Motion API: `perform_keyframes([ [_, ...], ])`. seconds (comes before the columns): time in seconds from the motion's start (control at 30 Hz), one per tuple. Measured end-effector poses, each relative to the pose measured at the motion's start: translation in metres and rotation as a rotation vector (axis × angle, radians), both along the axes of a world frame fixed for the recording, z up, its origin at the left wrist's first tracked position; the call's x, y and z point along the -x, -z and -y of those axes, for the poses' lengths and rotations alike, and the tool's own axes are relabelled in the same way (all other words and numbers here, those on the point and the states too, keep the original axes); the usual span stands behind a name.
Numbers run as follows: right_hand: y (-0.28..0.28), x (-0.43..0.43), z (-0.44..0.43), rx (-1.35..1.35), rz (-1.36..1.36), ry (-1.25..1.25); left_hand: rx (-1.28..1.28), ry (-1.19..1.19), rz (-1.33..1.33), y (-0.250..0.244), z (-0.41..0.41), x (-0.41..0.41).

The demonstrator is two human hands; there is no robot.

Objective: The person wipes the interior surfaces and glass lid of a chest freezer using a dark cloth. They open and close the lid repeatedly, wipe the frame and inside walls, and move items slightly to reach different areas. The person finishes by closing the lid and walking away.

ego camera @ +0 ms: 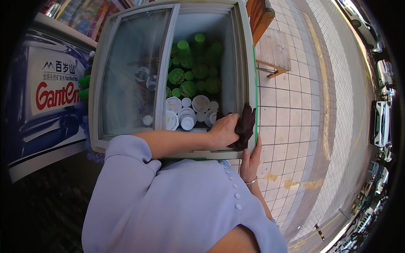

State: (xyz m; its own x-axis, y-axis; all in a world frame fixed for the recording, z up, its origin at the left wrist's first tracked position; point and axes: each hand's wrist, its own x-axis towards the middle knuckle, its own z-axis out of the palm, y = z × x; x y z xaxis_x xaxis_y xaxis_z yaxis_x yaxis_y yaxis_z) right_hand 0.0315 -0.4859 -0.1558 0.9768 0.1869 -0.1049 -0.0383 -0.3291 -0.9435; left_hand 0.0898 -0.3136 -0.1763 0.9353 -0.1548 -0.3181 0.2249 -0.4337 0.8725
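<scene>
My left hand (pixel 224 130) reaches across the front of a chest freezer (pixel 205 154) and grips a dark brown cloth (pixel 244 126). The cloth is bunched over the front right corner of the freezer's rim. My right hand (pixel 251 161), with a bangle at the wrist, holds the outside of that same corner, thumb and fingers apart. Beneath my left hand, white-lidded containers (pixel 186 118) stand inside the freezer. Green-capped bottles and green-lidded tubs (pixel 188 88) fill the part behind them. The cloth and left hand hide part of the rim.
A sliding glass lid (pixel 134 72) covers the freezer's left half. To the left stands a panel with Ganten branding (pixel 57 85), with bottles wedged beside it. A wooden chair (pixel 272 49) is close to the far right side. Tiled pavement (pixel 284 120) runs along the right, with parked vehicles beyond.
</scene>
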Motion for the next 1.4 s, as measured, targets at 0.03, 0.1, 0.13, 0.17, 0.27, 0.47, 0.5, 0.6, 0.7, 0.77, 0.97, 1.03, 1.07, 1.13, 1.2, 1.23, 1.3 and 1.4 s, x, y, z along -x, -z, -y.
perform_keyframes([
  [0.03, 0.001, -0.001, 0.000, 0.000, 0.006, 0.001, 0.003, -0.013, -0.026, 0.000, 0.001, -0.001],
  [0.1, 0.003, -0.002, 0.000, -0.001, 0.016, 0.007, 0.018, -0.079, 0.017, 0.006, 0.003, -0.002],
  [0.13, 0.004, -0.001, 0.000, 0.001, 0.019, 0.009, 0.033, -0.110, 0.025, 0.008, 0.003, -0.002],
  [0.17, 0.006, 0.000, 0.000, 0.004, 0.021, 0.013, 0.049, -0.140, 0.032, 0.009, 0.003, -0.003],
  [0.27, 0.011, 0.000, 0.002, 0.010, 0.031, 0.029, 0.056, -0.253, -0.015, 0.003, -0.004, -0.022],
  [0.47, 0.010, -0.001, 0.001, 0.018, 0.045, 0.028, 0.064, -0.412, 0.084, 0.016, -0.038, -0.101],
  [0.5, 0.009, 0.000, 0.001, 0.026, 0.048, 0.018, 0.096, -0.423, 0.086, 0.018, -0.045, -0.113],
  [0.6, 0.009, 0.001, 0.002, 0.066, 0.059, 0.021, -0.019, -0.464, 0.137, 0.019, -0.061, -0.156],
  [0.7, 0.016, 0.002, 0.005, 0.057, 0.067, 0.018, -0.119, -0.489, 0.148, 0.030, -0.079, -0.204],
  [0.77, 0.013, 0.002, 0.005, 0.070, 0.062, 0.017, -0.160, -0.537, 0.194, 0.029, -0.088, -0.221],
  [0.97, 0.012, -0.001, 0.004, 0.125, 0.097, 0.031, 0.638, -0.464, -0.063, -0.026, -0.099, -0.192],
  [1.03, 0.012, 0.001, 0.003, 0.119, 0.080, 0.032, 0.780, -0.322, -0.193, -0.036, -0.093, -0.160],
  [1.07, 0.013, 0.001, 0.004, 0.113, 0.073, 0.032, 0.726, -0.264, -0.208, -0.026, -0.084, -0.144],
  [1.13, 0.013, -0.001, 0.004, 0.118, 0.080, 0.027, 0.476, -0.086, -0.128, -0.004, -0.063, -0.106],
  [1.2, 0.013, -0.001, 0.005, 0.139, 0.101, 0.019, 0.341, -0.057, -0.037, 0.001, -0.044, -0.082],
  [1.23, 0.014, -0.001, 0.006, 0.138, 0.092, 0.022, 0.337, -0.087, -0.051, 0.006, -0.042, -0.080],
  [1.3, 0.015, -0.002, 0.006, 0.137, 0.073, 0.022, 0.332, -0.153, -0.079, 0.005, -0.041, -0.079],
  [1.4, 0.016, -0.001, 0.007, 0.130, 0.086, 0.015, 0.354, -0.177, -0.110, 0.021, -0.035, -0.070],
])
